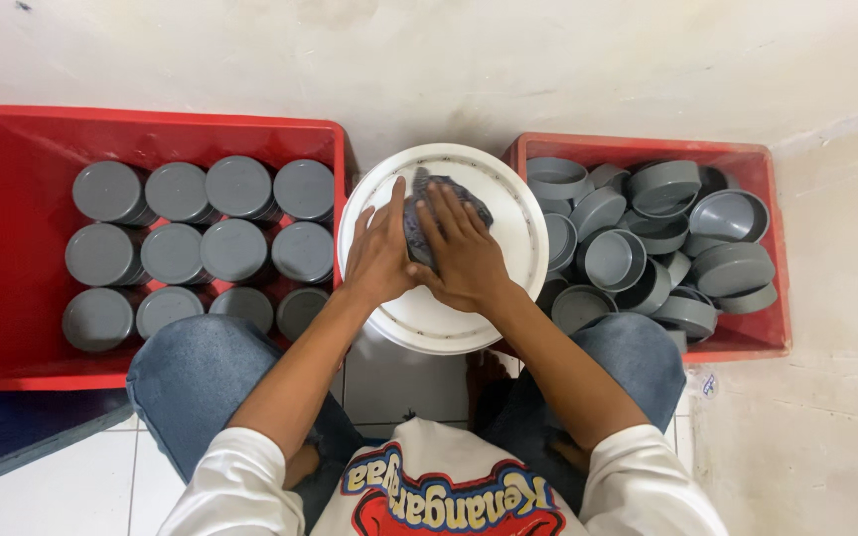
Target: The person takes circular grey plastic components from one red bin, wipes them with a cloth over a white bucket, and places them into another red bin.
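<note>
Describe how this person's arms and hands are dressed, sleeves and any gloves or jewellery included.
Both hands are bare: the left hand and right hand show no gloves, and no rings or watch can be seen. The forearms are uncovered, with white sleeves pushed up near the elbows. The sleeves are plain, without markings.

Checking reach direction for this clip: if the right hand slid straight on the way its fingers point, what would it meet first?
The right hand points up-left across the dark cloth; past it, probably the white lid's far rim, though depth is unclear.
</note>
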